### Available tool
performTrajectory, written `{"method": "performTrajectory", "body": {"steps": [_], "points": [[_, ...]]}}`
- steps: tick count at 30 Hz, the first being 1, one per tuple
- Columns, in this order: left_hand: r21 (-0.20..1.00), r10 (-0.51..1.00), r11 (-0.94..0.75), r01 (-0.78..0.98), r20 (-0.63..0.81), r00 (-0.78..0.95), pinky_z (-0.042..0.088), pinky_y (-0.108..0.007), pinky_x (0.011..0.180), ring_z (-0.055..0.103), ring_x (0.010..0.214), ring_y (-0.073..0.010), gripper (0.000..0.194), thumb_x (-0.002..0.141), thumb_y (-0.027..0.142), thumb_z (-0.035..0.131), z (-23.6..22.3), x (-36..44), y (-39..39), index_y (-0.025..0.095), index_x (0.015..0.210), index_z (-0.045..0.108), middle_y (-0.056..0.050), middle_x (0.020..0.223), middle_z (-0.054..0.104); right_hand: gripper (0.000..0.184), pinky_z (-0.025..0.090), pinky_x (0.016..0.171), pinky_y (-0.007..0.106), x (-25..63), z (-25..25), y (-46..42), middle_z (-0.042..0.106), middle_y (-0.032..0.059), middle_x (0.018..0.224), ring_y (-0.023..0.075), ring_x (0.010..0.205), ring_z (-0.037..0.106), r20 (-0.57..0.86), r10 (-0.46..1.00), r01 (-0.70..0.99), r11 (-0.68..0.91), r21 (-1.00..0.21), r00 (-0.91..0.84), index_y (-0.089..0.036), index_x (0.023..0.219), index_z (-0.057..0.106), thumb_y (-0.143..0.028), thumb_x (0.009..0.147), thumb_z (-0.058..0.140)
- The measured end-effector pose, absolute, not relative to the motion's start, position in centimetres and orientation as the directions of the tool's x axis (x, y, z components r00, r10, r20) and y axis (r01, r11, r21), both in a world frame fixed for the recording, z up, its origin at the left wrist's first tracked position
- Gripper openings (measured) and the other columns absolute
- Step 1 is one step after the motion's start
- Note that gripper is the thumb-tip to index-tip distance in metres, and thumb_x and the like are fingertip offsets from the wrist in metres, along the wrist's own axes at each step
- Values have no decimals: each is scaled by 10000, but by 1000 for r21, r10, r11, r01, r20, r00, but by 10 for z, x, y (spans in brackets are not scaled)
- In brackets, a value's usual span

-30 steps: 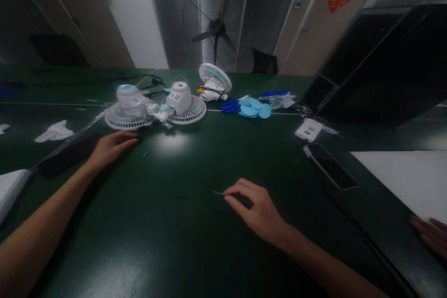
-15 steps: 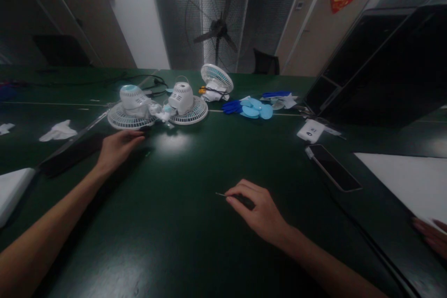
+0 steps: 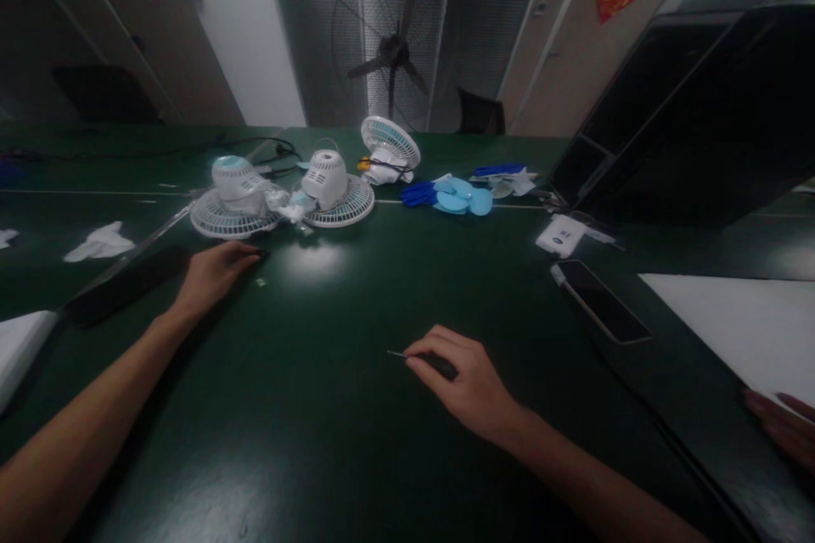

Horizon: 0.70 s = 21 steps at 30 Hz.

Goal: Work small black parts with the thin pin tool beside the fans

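Note:
My right hand (image 3: pixel 468 373) holds a small screwdriver (image 3: pixel 446 366) over the near middle of the table. Its thin metal shaft points left, and the fingers cover part of the dark handle. Farther off on the left, my left hand (image 3: pixel 216 276) rests low at the table with fingers and thumb pinched together. Something small and dark shows at those fingertips, too unclear to name. Just beyond that hand lies a white fan head (image 3: pixel 233 199), grille down, beside a second fan head (image 3: pixel 331 191). A tiny pale piece (image 3: pixel 261 282) sits near the left fingertips.
A third small fan (image 3: pixel 390 151), blue gloves (image 3: pixel 418 193) and light-blue fan blades (image 3: pixel 463 196) lie farther back on the green table (image 3: pixel 306 441). To the right are a phone (image 3: pixel 602 299), a white box (image 3: pixel 560 235) and a large black screen (image 3: pixel 706 119). Another person's hand (image 3: pixel 780 424) rests at the right edge.
The whole view has shifted slightly left. My left hand has come very slightly nearer, away from the fan heads. My right hand keeps the screwdriver in about the same place.

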<state>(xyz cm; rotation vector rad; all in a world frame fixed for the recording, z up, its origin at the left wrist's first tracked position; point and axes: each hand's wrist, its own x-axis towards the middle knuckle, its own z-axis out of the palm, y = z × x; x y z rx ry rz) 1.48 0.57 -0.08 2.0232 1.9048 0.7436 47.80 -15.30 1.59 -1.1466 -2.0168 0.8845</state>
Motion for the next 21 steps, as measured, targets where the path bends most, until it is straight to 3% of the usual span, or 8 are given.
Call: {"method": "performTrajectory", "body": {"steps": [4, 8, 10, 14, 16, 21], "points": [[497, 966, 1, 868, 225, -130, 530, -329, 959, 691, 1053, -227, 452, 916, 495, 699, -2, -23, 8, 182, 1241, 692, -1, 1193, 760, 132, 538, 743, 285, 479, 15, -153, 698, 27, 1028, 164, 878, 675, 184, 892, 452, 376, -809, -412, -222, 1094, 740, -253, 1052, 618], [618, 941, 32, 785, 245, -232, 537, -352, 967, 685, 1076, -239, 490, 895, 497, 728, 5, -18, 2, 182, 1268, 687, -17, 1218, 753, 133, 549, 753, 292, 480, 14, -154, 699, 25, 1025, 167, 881, 680, 181, 890, 454, 377, -807, -418, -222, 1090, 739, -264, 1053, 618], [727, 979, 10, 686, 133, -155, 543, -356, 951, 682, 1080, -250, 538, 866, 536, 755, 12, 0, -2, 164, 1250, 697, -40, 1224, 752, 137, 554, 755, 296, 480, 14, -153, 702, 28, 1023, 169, 876, 682, 182, 891, 458, 379, -805, -416, -221, 1082, 740, -269, 1053, 615], [851, 952, 55, 523, -202, 230, 569, -360, 899, 705, 1004, -242, 489, 824, 559, 795, 19, 34, -6, 174, 1122, 744, -55, 1123, 773, 156, 559, 743, 295, 479, 15, -153, 709, 41, 1025, 177, 881, 686, 188, 890, 462, 384, -799, -415, -220, 1087, 742, -286, 1055, 605], [864, 935, 77, 497, -235, 264, 578, -363, 895, 713, 1005, -243, 475, 800, 558, 818, 17, 37, -3, 187, 1089, 753, -55, 1118, 777, 156, 558, 737, 294, 479, 15, -153, 707, 41, 1021, 177, 881, 686, 187, 892, 463, 382, -800, -412, -219, 1088, 742, -284, 1055, 604], [855, 993, 82, 511, -29, -111, 558, -336, 930, 685, 1065, -240, 551, 803, 481, 841, -2, 0, 14, 129, 1208, 719, -71, 1212, 760, 150, 555, 725, 285, 480, 15, -154, 700, 33, 1025, 169, 871, 681, 177, 889, 455, 377, -806, -423, -222, 1093, 739, -277, 1056, 604]]}}
